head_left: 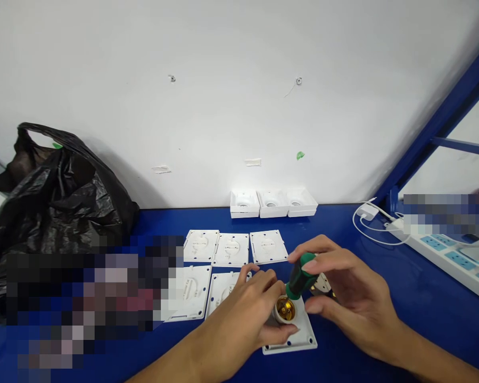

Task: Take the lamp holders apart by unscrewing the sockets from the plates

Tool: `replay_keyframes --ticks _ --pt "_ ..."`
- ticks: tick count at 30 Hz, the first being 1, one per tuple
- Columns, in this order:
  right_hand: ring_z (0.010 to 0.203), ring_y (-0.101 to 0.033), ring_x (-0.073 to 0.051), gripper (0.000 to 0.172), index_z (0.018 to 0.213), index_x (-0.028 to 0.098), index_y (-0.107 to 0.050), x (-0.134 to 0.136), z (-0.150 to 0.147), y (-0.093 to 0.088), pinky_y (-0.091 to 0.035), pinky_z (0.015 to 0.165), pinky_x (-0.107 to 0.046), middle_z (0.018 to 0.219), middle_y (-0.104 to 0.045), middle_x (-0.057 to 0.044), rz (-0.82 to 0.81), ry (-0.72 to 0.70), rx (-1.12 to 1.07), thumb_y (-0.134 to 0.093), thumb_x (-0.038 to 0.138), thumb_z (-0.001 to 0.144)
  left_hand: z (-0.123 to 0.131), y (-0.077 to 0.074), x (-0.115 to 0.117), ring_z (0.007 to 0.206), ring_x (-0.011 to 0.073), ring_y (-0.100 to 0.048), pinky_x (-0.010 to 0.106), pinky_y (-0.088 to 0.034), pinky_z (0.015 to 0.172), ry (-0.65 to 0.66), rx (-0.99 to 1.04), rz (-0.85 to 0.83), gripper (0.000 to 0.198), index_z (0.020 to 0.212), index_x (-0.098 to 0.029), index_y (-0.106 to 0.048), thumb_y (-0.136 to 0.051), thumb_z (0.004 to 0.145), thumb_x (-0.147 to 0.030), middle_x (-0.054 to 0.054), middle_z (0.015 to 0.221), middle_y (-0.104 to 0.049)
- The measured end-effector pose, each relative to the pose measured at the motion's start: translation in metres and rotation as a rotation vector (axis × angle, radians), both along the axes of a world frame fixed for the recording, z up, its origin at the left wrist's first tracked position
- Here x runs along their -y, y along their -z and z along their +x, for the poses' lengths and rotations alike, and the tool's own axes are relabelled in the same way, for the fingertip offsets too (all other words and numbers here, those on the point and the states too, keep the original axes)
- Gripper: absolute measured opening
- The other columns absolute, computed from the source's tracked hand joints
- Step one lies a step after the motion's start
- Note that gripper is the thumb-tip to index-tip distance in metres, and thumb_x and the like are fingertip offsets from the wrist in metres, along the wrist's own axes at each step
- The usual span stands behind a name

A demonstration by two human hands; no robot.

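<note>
My left hand (249,306) is closed around a white lamp holder (289,330) on a square white base, steadying it on the blue table (343,367). The holder's brass socket faces up. My right hand (343,290) grips a short screwdriver with a green and black handle (301,274), tilted with its tip down inside the socket. Something small and metallic shows under my right palm, too hidden to name.
Several flat white square plates (231,249) lie in rows just behind my hands. Three white socket bases (272,202) stand against the wall. A black plastic bag (51,197) sits at the left. A white power strip (447,255) and charger cable (369,215) lie at the right.
</note>
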State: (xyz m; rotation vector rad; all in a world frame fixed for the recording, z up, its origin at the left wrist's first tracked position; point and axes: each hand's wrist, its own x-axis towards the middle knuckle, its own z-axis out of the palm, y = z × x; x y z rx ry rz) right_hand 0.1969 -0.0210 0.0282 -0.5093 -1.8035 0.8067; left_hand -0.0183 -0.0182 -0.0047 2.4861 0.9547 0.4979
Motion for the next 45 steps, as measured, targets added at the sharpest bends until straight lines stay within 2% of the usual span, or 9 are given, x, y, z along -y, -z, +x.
replay_keyframes --ticks 6,10,14,19,23,27,31,35,45 --pt "0.130 -0.061 -0.023 0.039 0.140 0.034 -0.062 0.004 -0.001 0.003 -0.056 0.102 -0.039 0.139 -0.065 -0.008 -0.036 0.093 0.084 -0.056 0.016 0.106 0.001 0.005 0.000 0.106 0.0265 -0.070 0.048 -0.035 0.118 0.004 -0.004 0.048 0.034 0.104 -0.018 -0.065 -0.086 0.090 -0.040 0.005 0.106 -0.071" --pt "0.114 -0.063 -0.020 0.037 0.131 0.033 -0.068 0.005 0.001 0.003 -0.058 0.094 -0.032 0.121 -0.065 -0.005 0.089 0.154 0.050 -0.067 0.013 0.100 0.002 0.005 0.000 0.103 0.0267 -0.072 0.050 -0.035 0.119 0.003 -0.022 0.069 0.034 0.102 -0.018 -0.064 -0.087 0.089 -0.039 0.004 0.103 -0.073" --pt "0.128 -0.061 -0.023 0.051 0.149 0.030 -0.055 0.007 0.002 0.005 -0.055 0.106 -0.039 0.134 -0.065 -0.009 0.109 0.079 0.108 -0.049 0.006 0.104 0.001 0.000 0.002 0.109 0.0276 -0.072 0.051 -0.032 0.123 -0.003 -0.034 0.056 0.035 0.112 -0.019 -0.064 -0.084 0.092 -0.040 0.004 0.107 -0.074" --pt "0.120 -0.061 -0.022 0.060 0.153 0.029 -0.052 0.007 0.000 0.006 -0.058 0.100 -0.034 0.127 -0.061 -0.008 0.218 0.030 0.137 -0.064 0.007 0.098 0.000 -0.009 0.005 0.111 0.0264 -0.072 0.050 -0.030 0.126 0.014 -0.058 0.062 0.028 0.109 -0.020 -0.064 -0.081 0.095 -0.038 0.003 0.108 -0.074" --pt "0.131 -0.057 -0.022 0.063 0.158 0.031 -0.042 0.006 0.000 0.003 -0.055 0.107 -0.037 0.135 -0.062 -0.009 0.118 -0.043 0.212 -0.052 0.004 0.102 0.000 -0.010 0.005 0.114 0.0266 -0.071 0.050 -0.031 0.126 0.014 -0.051 0.073 0.028 0.113 -0.022 -0.063 -0.078 0.098 -0.040 0.002 0.112 -0.074" --pt "0.119 -0.059 -0.020 0.060 0.151 0.033 -0.049 0.007 0.000 0.004 -0.058 0.100 -0.033 0.126 -0.060 -0.006 0.112 -0.012 0.130 -0.064 0.007 0.099 0.000 -0.005 0.004 0.110 0.0262 -0.072 0.051 -0.031 0.125 0.023 -0.048 0.081 0.029 0.109 -0.022 -0.062 -0.079 0.097 -0.042 0.002 0.108 -0.074" --pt "0.131 -0.056 -0.023 0.059 0.157 0.033 -0.043 0.007 0.001 0.006 -0.055 0.108 -0.041 0.141 -0.058 -0.009 0.045 -0.014 0.193 -0.051 0.008 0.104 0.000 -0.003 0.003 0.117 0.0269 -0.070 0.051 -0.033 0.124 0.021 -0.033 0.083 0.037 0.119 -0.021 -0.060 -0.080 0.095 -0.041 0.003 0.113 -0.073" --pt "0.121 -0.059 -0.023 0.056 0.151 0.036 -0.052 0.004 0.002 0.007 -0.060 0.098 -0.040 0.128 -0.061 -0.008 0.085 0.037 0.121 -0.060 0.010 0.102 0.000 -0.004 0.003 0.110 0.0268 -0.073 0.051 -0.032 0.125 0.019 -0.053 0.092 0.030 0.107 -0.020 -0.062 -0.079 0.096 -0.042 0.003 0.108 -0.073" --pt "0.123 -0.063 -0.024 0.049 0.147 0.037 -0.054 0.004 0.000 0.010 -0.060 0.100 -0.044 0.131 -0.065 -0.008 -0.002 0.026 0.098 -0.054 0.012 0.105 0.000 0.000 0.002 0.112 0.0273 -0.072 0.052 -0.034 0.124 0.023 -0.045 0.113 0.036 0.115 -0.020 -0.062 -0.080 0.095 -0.043 0.004 0.111 -0.074"
